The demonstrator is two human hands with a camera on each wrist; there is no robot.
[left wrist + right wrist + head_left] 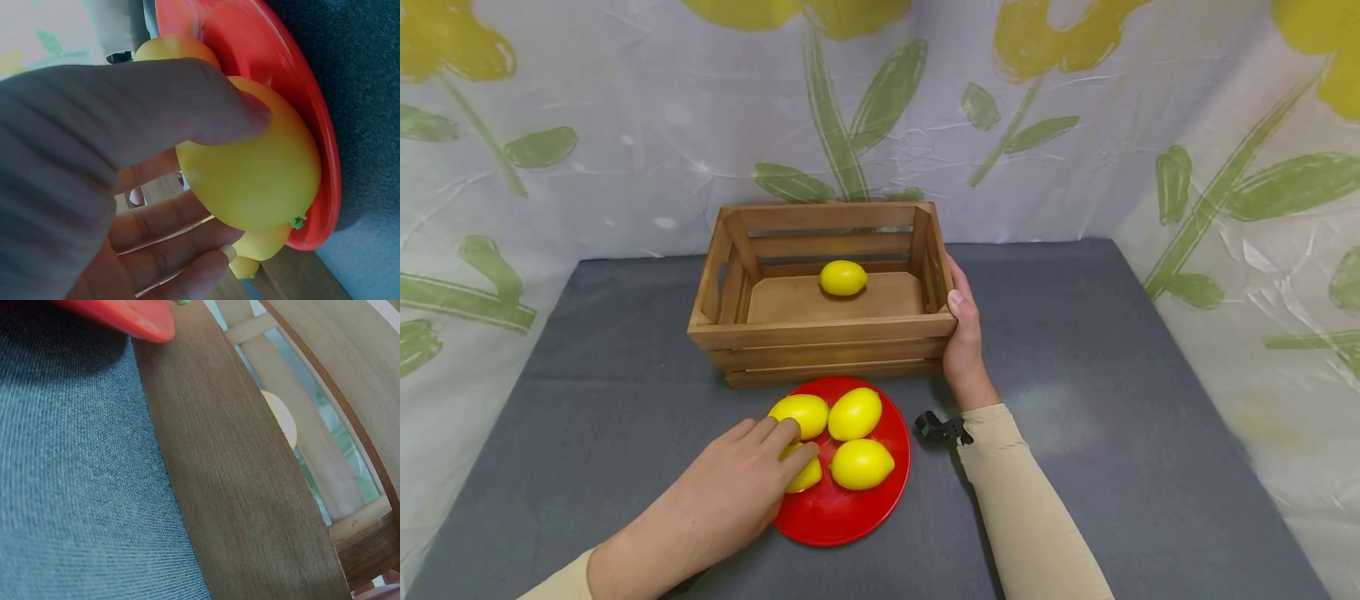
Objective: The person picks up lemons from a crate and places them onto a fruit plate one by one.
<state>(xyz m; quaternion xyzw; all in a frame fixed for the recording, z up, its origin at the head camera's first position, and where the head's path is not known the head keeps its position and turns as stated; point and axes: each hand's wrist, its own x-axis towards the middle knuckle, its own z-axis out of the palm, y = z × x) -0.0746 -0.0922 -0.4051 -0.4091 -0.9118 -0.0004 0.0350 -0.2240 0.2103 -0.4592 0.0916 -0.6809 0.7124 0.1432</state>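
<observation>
The left hand (730, 487) lay over the near-left lemon (802, 472) on the red plate (850, 517), its thumb and fingers curled round the fruit. Three more lemons (854, 413) sat on the plate just beyond and beside its fingertips. The right hand (964, 333) gripped the right end of the wooden crate (820, 333), thumb hooked over the rim, the other fingers hidden behind the wall. A single lemon (842, 277) rested inside the crate, to that hand's left. A small black clip (938, 428) lay beside the right wrist on the grey cloth (1112, 433).
</observation>
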